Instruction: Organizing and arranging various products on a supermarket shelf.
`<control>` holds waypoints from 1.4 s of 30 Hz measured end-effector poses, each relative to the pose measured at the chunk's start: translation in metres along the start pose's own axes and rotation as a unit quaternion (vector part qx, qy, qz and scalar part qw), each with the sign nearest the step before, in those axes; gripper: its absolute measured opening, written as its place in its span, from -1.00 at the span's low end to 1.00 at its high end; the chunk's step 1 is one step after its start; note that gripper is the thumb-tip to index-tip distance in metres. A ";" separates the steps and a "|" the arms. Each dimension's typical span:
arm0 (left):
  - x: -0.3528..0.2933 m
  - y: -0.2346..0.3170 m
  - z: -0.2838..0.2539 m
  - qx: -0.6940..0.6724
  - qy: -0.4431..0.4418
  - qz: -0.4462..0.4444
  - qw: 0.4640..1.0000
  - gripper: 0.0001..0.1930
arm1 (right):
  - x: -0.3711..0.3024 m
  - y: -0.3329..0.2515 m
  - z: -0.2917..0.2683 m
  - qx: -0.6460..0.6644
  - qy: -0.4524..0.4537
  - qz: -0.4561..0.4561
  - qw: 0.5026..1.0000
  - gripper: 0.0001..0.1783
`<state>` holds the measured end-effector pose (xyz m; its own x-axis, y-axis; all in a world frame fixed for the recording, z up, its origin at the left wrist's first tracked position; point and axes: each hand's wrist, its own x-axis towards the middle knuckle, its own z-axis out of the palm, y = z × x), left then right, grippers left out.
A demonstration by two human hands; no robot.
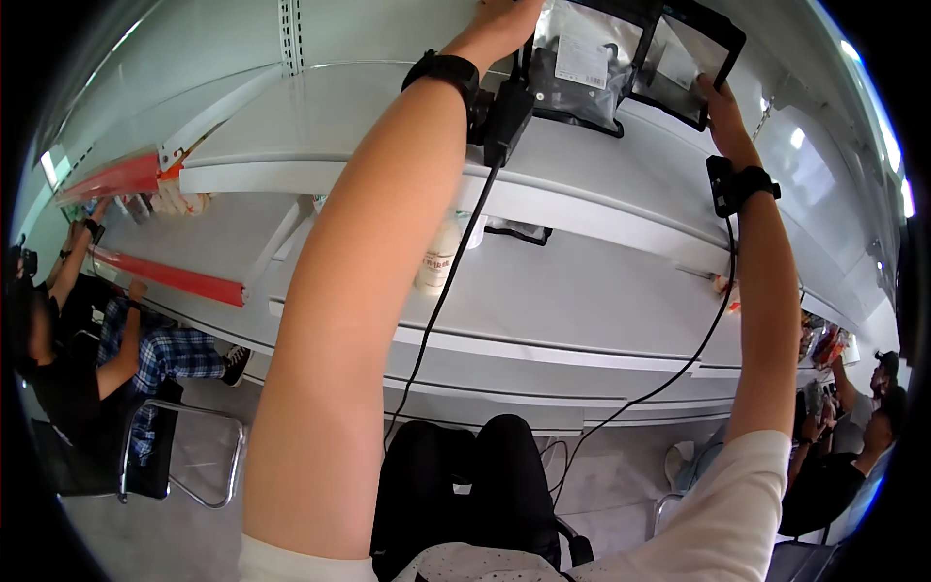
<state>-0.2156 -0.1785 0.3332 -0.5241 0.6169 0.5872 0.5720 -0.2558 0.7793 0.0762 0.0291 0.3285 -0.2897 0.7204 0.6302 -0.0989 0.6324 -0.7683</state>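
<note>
Right clear-front pouch (676, 68) being gripped by fingers of right hand (727, 118), apparently for steadying at upper shelf (301, 118); left pouch (586, 82) being kept alongside. Left hand (499, 24) being cropped above; fingers' hold cannot be told.

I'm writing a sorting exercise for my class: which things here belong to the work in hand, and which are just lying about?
In the work:
left hand, partly out of frame, by the left clear-fronted pouch
right hand, touching the right pouch

Lying about:
cream bottle, lower shelf
black-edged item, same shelf
metal-framed chair, left
</note>
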 end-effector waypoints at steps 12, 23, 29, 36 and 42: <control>-0.015 0.006 -0.011 0.033 -0.047 -0.005 0.998 0.10 | 0.012 0.023 -0.025 -0.372 -0.150 0.117 0.909 -0.30; -0.028 0.028 -0.013 0.037 -0.127 -0.044 0.990 0.05 | -0.011 0.014 -0.013 -0.410 -0.223 0.036 0.884 -0.57; -0.034 0.031 -0.010 0.040 -0.152 -0.045 0.986 0.01 | -0.002 0.024 -0.015 -0.383 -0.225 0.007 0.896 -0.49; -0.037 0.031 -0.009 0.049 -0.151 -0.066 0.985 -0.04 | 0.000 0.013 -0.007 -0.370 -0.225 0.017 0.901 -0.05; -0.049 0.039 -0.008 0.018 -0.209 0.008 0.978 -0.09 | 0.053 0.073 -0.031 -0.341 0.050 -0.341 0.875 0.14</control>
<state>-0.1725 -0.2242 0.3369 -0.2154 0.8656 0.4520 0.6041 -0.2456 0.7581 0.0832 0.1222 0.3088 -0.2968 0.1100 0.9486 0.3836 0.9234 0.0130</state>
